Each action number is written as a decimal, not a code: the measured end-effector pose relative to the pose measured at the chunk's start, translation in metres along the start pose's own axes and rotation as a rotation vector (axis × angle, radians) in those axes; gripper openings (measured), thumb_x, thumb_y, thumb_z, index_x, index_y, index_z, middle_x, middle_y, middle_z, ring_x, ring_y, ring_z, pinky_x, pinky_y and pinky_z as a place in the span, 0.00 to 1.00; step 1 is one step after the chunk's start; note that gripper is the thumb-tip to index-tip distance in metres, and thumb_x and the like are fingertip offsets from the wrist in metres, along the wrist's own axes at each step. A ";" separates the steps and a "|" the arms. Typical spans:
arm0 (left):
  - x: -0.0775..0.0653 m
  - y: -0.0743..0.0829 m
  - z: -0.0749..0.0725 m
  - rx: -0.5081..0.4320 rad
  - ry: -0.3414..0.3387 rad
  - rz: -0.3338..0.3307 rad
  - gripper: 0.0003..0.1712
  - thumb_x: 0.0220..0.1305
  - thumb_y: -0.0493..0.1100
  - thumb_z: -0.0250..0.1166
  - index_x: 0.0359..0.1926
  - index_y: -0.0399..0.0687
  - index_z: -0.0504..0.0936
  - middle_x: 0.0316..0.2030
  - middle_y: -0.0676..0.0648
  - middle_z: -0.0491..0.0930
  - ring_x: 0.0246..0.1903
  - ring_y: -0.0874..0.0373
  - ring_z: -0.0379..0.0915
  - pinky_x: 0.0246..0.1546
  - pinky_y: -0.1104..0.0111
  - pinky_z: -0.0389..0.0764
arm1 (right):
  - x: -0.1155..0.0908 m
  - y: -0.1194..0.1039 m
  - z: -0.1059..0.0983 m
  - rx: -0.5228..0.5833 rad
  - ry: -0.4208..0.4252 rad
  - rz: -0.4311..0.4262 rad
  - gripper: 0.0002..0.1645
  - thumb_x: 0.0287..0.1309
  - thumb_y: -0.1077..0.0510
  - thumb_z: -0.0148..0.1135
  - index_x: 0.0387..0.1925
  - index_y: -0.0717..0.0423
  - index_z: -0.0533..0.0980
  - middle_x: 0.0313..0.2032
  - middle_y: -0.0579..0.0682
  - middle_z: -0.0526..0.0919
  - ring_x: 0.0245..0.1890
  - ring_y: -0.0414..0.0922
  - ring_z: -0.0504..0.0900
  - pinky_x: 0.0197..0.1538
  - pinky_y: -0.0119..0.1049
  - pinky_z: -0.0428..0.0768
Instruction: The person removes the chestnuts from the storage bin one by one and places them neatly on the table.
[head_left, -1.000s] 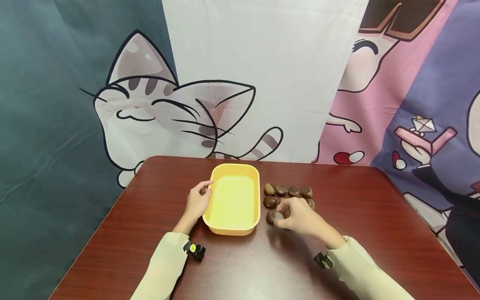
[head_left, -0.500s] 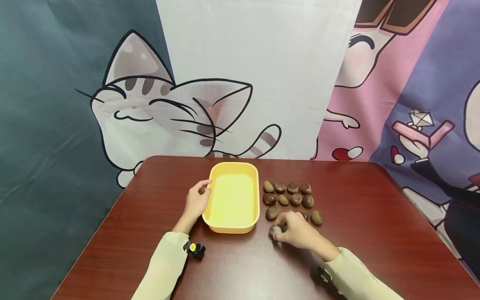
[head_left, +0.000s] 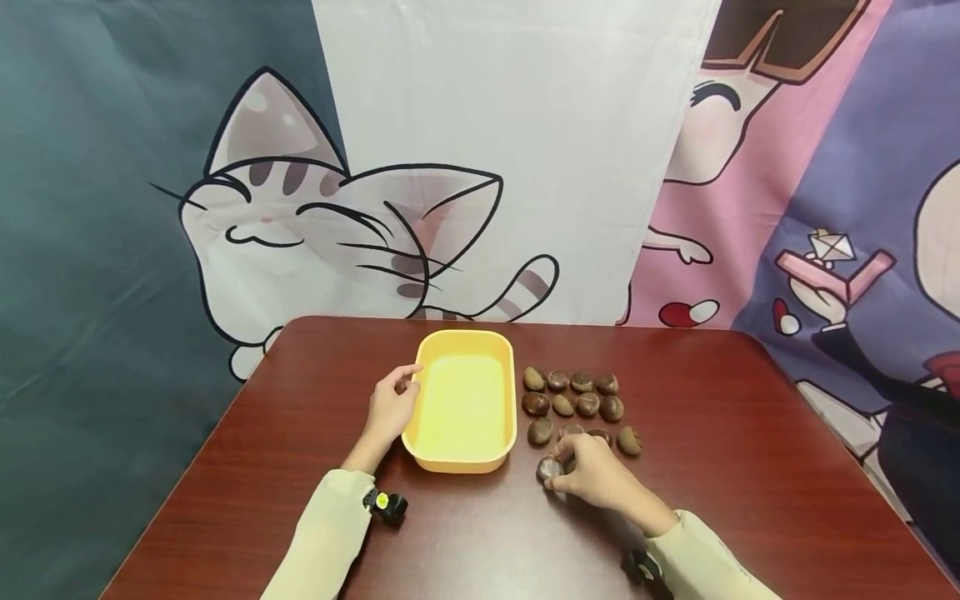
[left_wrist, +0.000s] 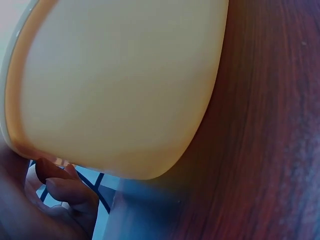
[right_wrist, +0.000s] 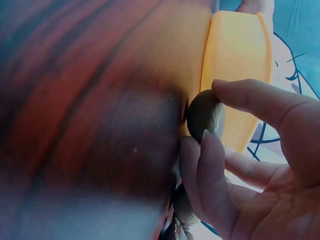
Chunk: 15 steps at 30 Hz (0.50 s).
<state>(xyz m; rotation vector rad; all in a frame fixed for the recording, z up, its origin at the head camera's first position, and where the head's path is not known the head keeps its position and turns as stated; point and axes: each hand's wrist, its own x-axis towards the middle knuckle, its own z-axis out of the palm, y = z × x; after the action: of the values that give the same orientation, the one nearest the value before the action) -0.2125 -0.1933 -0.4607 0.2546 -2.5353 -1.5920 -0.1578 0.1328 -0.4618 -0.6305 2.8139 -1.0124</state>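
In the head view a yellow plastic tray (head_left: 463, 465) stands on the table, with my left hand (head_left: 390, 408) gripping its left rim. The left wrist view shows the tray's outer wall (left_wrist: 125, 90) and curled fingers (left_wrist: 75, 192) at its edge. My right hand (head_left: 596, 475) pinches a brown chestnut (head_left: 550, 469) between thumb and fingers. In the right wrist view that chestnut (right_wrist: 204, 114) is close over the table surface, pale side toward the palm. Rows of chestnuts (head_left: 587, 404) lie just beyond the right hand, which partly hides the nearest row.
The dark red wooden table (head_left: 465, 542) extends around the tray and chestnuts. Behind it hangs a cloth backdrop (head_left: 525, 125) printed with a cartoon cat and other figures. Small black wrist cameras (head_left: 386, 506) are strapped at both sleeves.
The right hand has moved a little toward the front with a chestnut, uncovering more of the rows. It has shifted little in the last half second. The left hand stays on the tray rim.
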 end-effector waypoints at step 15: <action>0.003 -0.003 -0.004 -0.004 0.013 -0.029 0.19 0.71 0.45 0.56 0.61 0.55 0.80 0.39 0.47 0.76 0.33 0.54 0.69 0.34 0.65 0.70 | 0.004 -0.005 -0.010 0.019 0.058 0.013 0.16 0.45 0.56 0.78 0.34 0.57 0.81 0.31 0.46 0.84 0.31 0.41 0.82 0.36 0.34 0.79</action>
<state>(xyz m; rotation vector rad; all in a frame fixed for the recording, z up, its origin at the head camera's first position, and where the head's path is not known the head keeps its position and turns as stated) -0.2142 -0.1982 -0.4614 0.3013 -2.5291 -1.6004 -0.1615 0.1335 -0.4509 -0.5899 2.8506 -1.0709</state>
